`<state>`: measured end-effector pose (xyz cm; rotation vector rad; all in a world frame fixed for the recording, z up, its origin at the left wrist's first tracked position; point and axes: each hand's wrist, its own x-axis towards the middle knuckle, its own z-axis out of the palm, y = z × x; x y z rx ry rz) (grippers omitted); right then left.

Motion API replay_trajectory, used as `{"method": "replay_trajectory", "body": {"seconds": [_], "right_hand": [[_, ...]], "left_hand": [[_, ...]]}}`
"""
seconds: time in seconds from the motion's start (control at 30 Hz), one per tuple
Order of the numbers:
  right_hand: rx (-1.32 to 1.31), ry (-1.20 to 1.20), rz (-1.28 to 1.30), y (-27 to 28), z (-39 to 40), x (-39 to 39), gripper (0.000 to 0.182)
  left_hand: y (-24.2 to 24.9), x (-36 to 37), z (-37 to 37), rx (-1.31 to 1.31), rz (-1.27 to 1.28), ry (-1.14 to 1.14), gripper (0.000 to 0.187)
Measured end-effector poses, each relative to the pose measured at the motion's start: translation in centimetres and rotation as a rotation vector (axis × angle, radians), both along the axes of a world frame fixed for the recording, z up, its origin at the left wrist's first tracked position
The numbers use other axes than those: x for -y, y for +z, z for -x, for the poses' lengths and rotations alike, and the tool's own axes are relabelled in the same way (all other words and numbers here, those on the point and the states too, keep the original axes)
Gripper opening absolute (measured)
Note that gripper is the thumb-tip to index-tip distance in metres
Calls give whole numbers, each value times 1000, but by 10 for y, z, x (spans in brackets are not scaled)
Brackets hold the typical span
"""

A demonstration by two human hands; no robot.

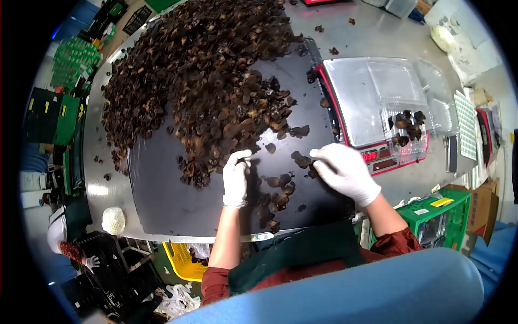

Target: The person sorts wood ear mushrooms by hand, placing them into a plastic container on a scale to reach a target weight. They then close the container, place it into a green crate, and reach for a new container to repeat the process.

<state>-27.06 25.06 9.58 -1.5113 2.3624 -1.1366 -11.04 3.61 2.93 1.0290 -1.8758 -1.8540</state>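
Curled dark brown pieces resembling wood ear mushrooms (226, 92) form a large heap on a black mat (172, 205). Beside the heap's near edge is my left hand (235, 178), white-gloved, its fingers curled in; whatever they hold is hidden. My right hand (348, 175), in a white glove too, reaches left with fingers stretched out and apart, fingertips right at a small cluster of pieces (300, 160). More loose pieces (279, 200) lie between the hands. Right of my right hand, a clear plastic tray (396, 154) containing several pieces sits at the corner of a red-edged scale (372, 162).
Clear plastic lids or trays (372, 92) cover the scale. A pale green grid tray (465, 124) stands at the table's right edge. Below are a green crate (440, 216) and a yellow basket (181, 264). A white foam net ball (113, 220) lies front left. Another person's gloved hand (93, 262) shows lower left.
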Motion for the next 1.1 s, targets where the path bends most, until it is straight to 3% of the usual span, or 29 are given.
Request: {"method": "replay_trajectory", "body": {"seconds": [0.03, 0.07, 0.1, 0.23, 0.27, 0.37, 0.43, 0.5, 0.57, 0.6, 0.7, 0.73, 0.87, 0.9, 0.97, 1.0, 1.1], "right_hand": [[-8, 13, -122, -16, -8, 0, 29], [-35, -9, -184, -27, -15, 1, 34], [-63, -29, -247, -38, -22, 2, 40], [69, -32, -286, -74, -24, -4, 30], [120, -100, -169, -74, -24, -2, 24], [448, -206, 25, -58, -22, 0, 18], [449, -174, 72, -62, -20, 4, 20], [401, -134, 118, -77, -19, 12, 23], [461, -93, 61, -68, -26, 29, 26], [368, -72, 149, -79, -30, 42, 28], [41, -21, 81, -95, -39, 80, 30], [13, -20, 37, -106, -40, 90, 29], [-40, 70, -102, -127, -37, 107, 21], [-37, 112, -129, -128, -36, 105, 19], [62, 123, -81, -114, -38, 96, 10], [61, 137, -111, -99, -39, 86, 8], [-77, 192, -196, -86, -41, 55, 9]], "left_hand": [[-10, 9, -8, 3, -11, -59, 28], [18, -10, -1, -56, 290, -160, 26], [5, -6, -2, -130, 534, -311, 19], [10, -43, 2, 183, 1056, -595, 24], [-5, -46, 1, 188, 1105, -651, 26], [-11, -40, -3, 136, 991, -634, 21], [-4, -31, -7, 12, 601, -446, 12], [-2, -18, -19, 45, 87, -196, 19], [4, -2, -34, -162, -454, 38, 27], [8, 1, -39, -286, -632, 144, 32], [10, 11, -62, -389, -897, 307, 39], [-6, 17, -77, -557, -1044, 214, 43], [-9, 13, -103, -764, -1229, 237, 46], [-9, 12, -109, -762, -1245, 202, 39], [-6, 6, -110, -684, -1130, 167, 28], [-1, 1, -109, -511, -1005, 270, 23], [-3, -6, -112, -91, -541, 123, 16]]}}
